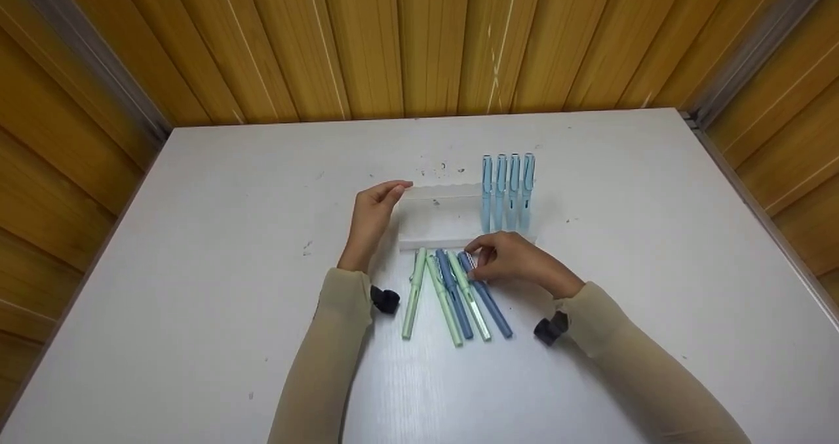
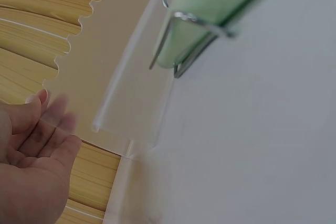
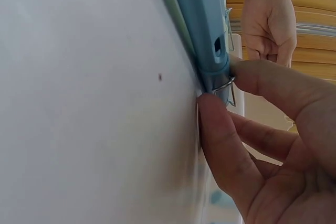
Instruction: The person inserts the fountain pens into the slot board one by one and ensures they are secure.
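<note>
A clear, scallop-edged pen stand [image 1: 440, 218] stands mid-table, with several light-blue pens [image 1: 501, 191] upright at its right end. My left hand [image 1: 375, 218] pinches the stand's upper left corner; the left wrist view shows thumb and fingers on either side of the clear sheet [image 2: 100, 82]. In front of the stand, green pens [image 1: 413, 300] and blue pens lie fanned out, clips toward the stand. My right hand [image 1: 518, 260] pinches the rightmost blue pen [image 1: 496, 309] near its clip end. Close up, thumb and fingertip grip this pen [image 3: 202, 30] by its metal clip.
The white table [image 1: 216, 267] ends at a yellow wood-panelled wall [image 1: 367, 44] behind, with similar panels at both sides. Each wrist wears a black camera mount [image 1: 385, 300] over a beige sleeve [image 1: 337, 359]. Small dark marks dot the tabletop behind the stand.
</note>
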Action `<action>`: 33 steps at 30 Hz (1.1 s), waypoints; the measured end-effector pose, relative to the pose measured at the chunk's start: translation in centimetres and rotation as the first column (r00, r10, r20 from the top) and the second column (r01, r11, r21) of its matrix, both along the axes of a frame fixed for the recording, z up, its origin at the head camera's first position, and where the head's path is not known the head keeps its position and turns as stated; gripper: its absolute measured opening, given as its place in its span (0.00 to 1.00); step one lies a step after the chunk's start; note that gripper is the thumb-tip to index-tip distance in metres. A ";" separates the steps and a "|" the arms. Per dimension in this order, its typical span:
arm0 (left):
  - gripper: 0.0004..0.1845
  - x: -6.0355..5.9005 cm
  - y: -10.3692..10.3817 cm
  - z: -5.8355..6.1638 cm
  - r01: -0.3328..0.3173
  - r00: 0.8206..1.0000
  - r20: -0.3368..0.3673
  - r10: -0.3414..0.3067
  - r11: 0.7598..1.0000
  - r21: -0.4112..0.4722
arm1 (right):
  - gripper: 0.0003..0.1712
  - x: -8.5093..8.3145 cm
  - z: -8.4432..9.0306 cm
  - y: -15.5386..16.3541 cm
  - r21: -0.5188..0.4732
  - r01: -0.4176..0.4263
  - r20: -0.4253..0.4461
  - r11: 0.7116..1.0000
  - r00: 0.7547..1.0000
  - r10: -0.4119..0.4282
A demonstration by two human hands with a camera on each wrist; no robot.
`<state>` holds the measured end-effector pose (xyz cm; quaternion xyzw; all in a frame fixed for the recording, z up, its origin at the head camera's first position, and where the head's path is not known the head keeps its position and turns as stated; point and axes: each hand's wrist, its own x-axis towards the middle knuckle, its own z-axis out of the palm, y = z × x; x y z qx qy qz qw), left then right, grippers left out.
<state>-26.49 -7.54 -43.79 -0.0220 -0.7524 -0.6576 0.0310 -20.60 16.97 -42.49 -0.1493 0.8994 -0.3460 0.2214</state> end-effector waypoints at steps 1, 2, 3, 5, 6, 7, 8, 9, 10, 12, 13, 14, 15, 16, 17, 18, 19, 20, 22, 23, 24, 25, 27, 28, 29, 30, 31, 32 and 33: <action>0.14 0.0 0.0 0.0 0.001 1.000 -0.005 -0.001 1.000 -0.001 | 0.26 0.0 0.0 0.0 -0.007 -0.006 -0.003 1.000 1.000 0.006; 0.14 0.0 0.0 0.0 0.001 1.000 -0.007 -0.001 1.000 0.000 | 0.26 0.0 -0.1 0.1 -0.014 -0.014 -0.004 1.000 1.000 0.014; 0.14 0.0 0.0 0.0 0.001 1.000 -0.009 -0.001 1.000 0.001 | 0.26 0.0 -0.1 0.1 -0.022 -0.022 -0.005 1.000 1.000 0.022; 0.14 0.0 0.0 0.0 0.000 1.000 -0.011 0.000 1.000 0.002 | 0.26 -0.1 -0.2 0.2 -0.037 -0.034 -0.005 0.999 0.999 0.034; 0.14 0.0 0.0 0.0 -0.001 1.000 -0.011 0.001 1.000 0.002 | 0.25 -0.1 -0.3 0.2 -0.042 -0.038 -0.004 0.998 0.999 0.038; 0.14 0.0 0.0 0.0 -0.004 1.000 -0.011 0.004 1.000 0.000 | 0.25 -0.1 -0.3 0.2 -0.048 -0.042 -0.002 0.998 0.999 0.042; 0.13 0.0 0.0 0.0 -0.005 1.000 -0.010 0.005 1.000 -0.001 | 0.24 -0.1 -0.4 0.2 -0.053 -0.045 0.000 0.998 0.999 0.045; 0.13 0.0 0.0 0.0 -0.006 1.000 -0.009 0.006 1.000 -0.003 | 0.24 0.0 -0.4 0.2 -0.056 -0.045 0.002 0.997 0.999 0.045; 0.13 0.0 0.0 0.0 -0.007 1.000 -0.009 0.007 1.000 -0.005 | 0.24 0.0 -0.4 0.3 -0.060 -0.045 0.005 0.997 0.999 0.045; 0.13 0.0 0.0 0.0 -0.006 1.000 -0.010 0.006 1.000 -0.008 | 0.23 0.0 -0.4 0.3 -0.064 -0.032 0.020 0.997 0.999 0.034; 0.13 0.0 0.0 0.0 -0.005 1.000 -0.010 0.005 1.000 -0.008 | 0.22 0.0 -0.4 0.3 -0.066 -0.024 0.030 0.998 0.999 0.026; 0.13 0.0 0.0 0.0 -0.005 1.000 -0.011 0.005 1.000 -0.007 | 0.22 0.0 -0.4 0.3 -0.067 -0.015 0.038 0.998 0.999 0.018; 0.13 0.0 0.0 0.0 -0.004 1.000 -0.012 0.004 1.000 -0.008 | 0.22 0.0 -0.4 0.3 -0.067 -0.008 0.044 0.998 0.999 0.011; 0.13 0.0 0.0 0.0 -0.004 1.000 -0.012 0.004 1.000 -0.010 | 0.22 0.0 -0.4 0.3 -0.068 -0.001 0.050 0.998 0.999 0.004; 0.13 0.0 0.1 0.0 -0.004 1.000 -0.011 0.004 1.000 -0.012 | 0.22 0.0 -0.4 0.3 -0.068 0.006 0.055 0.998 0.998 -0.002; 0.13 0.0 0.1 0.0 -0.004 1.000 -0.010 0.004 1.000 -0.014 | 0.22 0.0 -0.4 0.3 -0.069 0.008 0.057 0.998 0.998 -0.004; 0.13 0.0 0.1 0.0 -0.005 1.000 -0.008 0.005 1.000 -0.017 | 0.22 0.0 -0.4 0.3 -0.069 0.010 0.058 0.998 0.998 -0.006; 0.13 -0.1 0.1 0.0 -0.006 1.000 -0.005 0.006 1.000 -0.020 | 0.22 0.0 -0.3 0.3 -0.071 0.012 0.060 0.997 0.998 -0.007; 0.13 -0.1 0.1 0.0 -0.009 1.000 -0.002 0.009 1.000 -0.029 | 0.22 0.0 -0.2 0.3 -0.073 0.019 0.069 0.997 0.998 -0.014; 0.13 -0.1 0.1 0.0 -0.010 1.000 -0.001 0.010 0.999 -0.031 | 0.22 0.0 -0.2 0.3 -0.076 0.024 0.077 0.997 0.997 -0.018; 0.13 -0.1 0.1 0.0 -0.010 1.000 -0.001 0.010 0.999 -0.034 | 0.22 0.0 -0.1 0.3 -0.078 0.031 0.085 0.996 0.996 -0.024; 0.13 -0.1 0.1 0.0 -0.011 1.000 -0.002 0.010 0.999 -0.035 | 0.23 0.0 -0.1 0.3 -0.082 0.038 0.094 0.996 0.995 -0.031; 0.13 -0.1 0.1 0.0 -0.010 1.000 -0.005 0.010 0.999 -0.036 | 0.23 -0.1 0.0 0.4 -0.091 0.048 0.109 0.995 0.993 -0.038; 0.13 -0.1 0.1 0.0 -0.007 1.000 -0.004 0.007 1.000 -0.029 | 0.23 -0.2 0.0 0.4 -0.101 0.050 0.111 0.994 0.993 -0.038; 0.13 -0.1 0.1 0.0 -0.003 1.000 -0.002 0.003 1.000 -0.021 | 0.23 -0.2 0.0 0.5 -0.109 0.048 0.110 0.993 0.993 -0.036; 0.13 -0.1 0.0 0.0 0.001 1.000 0.001 -0.001 1.000 -0.014 | 0.23 -0.3 0.0 0.6 -0.118 0.047 0.107 0.992 0.994 -0.035; 0.13 -0.1 0.0 0.0 0.005 1.000 0.003 -0.005 1.000 -0.006 | 0.23 -0.3 -0.1 0.6 -0.127 0.043 0.101 0.991 0.994 -0.031; 0.13 -0.1 0.0 0.0 0.008 1.000 0.007 -0.008 1.000 0.001 | 0.23 -0.4 -0.1 0.7 -0.136 0.041 0.097 0.990 0.995 -0.028; 0.13 -0.1 0.0 0.0 0.010 1.000 0.011 -0.011 1.000 0.009 | 0.23 -0.4 -0.2 0.7 -0.141 0.041 0.095 0.989 0.995 -0.028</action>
